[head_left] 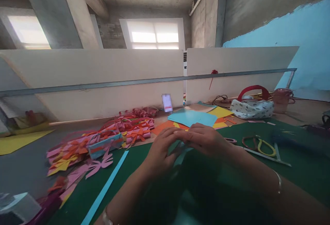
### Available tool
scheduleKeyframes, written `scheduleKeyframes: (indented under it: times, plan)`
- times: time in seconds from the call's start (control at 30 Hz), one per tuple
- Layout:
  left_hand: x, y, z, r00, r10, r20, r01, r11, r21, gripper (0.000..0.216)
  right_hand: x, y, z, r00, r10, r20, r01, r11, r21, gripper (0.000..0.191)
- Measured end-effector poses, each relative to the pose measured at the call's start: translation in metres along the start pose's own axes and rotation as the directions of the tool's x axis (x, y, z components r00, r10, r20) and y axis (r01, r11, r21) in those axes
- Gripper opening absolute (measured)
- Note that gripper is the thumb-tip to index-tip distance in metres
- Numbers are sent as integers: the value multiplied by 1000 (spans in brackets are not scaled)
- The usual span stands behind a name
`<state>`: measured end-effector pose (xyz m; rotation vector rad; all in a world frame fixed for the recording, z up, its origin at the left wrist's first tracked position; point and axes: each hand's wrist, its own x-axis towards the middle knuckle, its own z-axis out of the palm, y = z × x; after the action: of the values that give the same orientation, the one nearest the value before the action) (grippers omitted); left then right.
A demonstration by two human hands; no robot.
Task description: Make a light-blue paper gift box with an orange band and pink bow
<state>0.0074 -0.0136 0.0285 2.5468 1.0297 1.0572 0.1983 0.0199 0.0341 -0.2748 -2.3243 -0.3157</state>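
Note:
My left hand point(161, 149) and my right hand point(207, 140) meet above the green mat, their fingertips touching. Both have curled fingers closed on a piece of light blue paper point(183, 148), which is mostly hidden beneath them. To the left, a long blue paper strip point(107, 187) lies slantwise on the mat. Beyond my fingers is a stack of coloured paper sheets, with a blue sheet point(193, 116) on top. Scissors with a yellow handle point(266, 148) rest right of my right forearm, beside a set square point(266, 157).
Pink and orange paper bows and cut pieces point(103, 135) are heaped at left. A phone point(167, 103) leans against the white partition point(103, 68). At back right stand a patterned bag with a red handle point(251, 108) and a pink jar point(281, 100). A clear box point(19, 207) sits front left.

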Motion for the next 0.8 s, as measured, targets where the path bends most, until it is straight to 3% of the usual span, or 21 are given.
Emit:
scheduleKeyframes:
  times: [0.17, 0.3, 0.43, 0.6, 0.67, 0.8]
  plan:
    - [-2, 3, -9, 993, -91, 72, 89, 995, 36, 9, 0, 0, 1, 1000, 3, 25, -3, 1000, -29, 32]
    - [-2, 3, -7, 980, -150, 135, 149, 989, 13, 13, -1, 2, 3, 998, 46, 49, -51, 993, 103, 21]
    - [-1, 0, -4, 962, -203, 182, 210, 978, -21, 13, 0, 4, -3, 962, 202, 184, -240, 947, 214, 9]
    - [0, 3, -1, 961, -233, 149, 228, 972, 48, 14, -2, 8, -8, 885, 314, 344, -419, 859, 294, 25]
    - [0, 4, 2, 965, -235, 118, 228, 971, 75, 16, -3, 8, -5, 878, 315, 360, -422, 865, 273, 29]
    - [-1, 1, 12, 968, -235, 86, 228, 970, 78, 18, -5, 10, 2, 889, 248, 385, -348, 912, 216, 10]
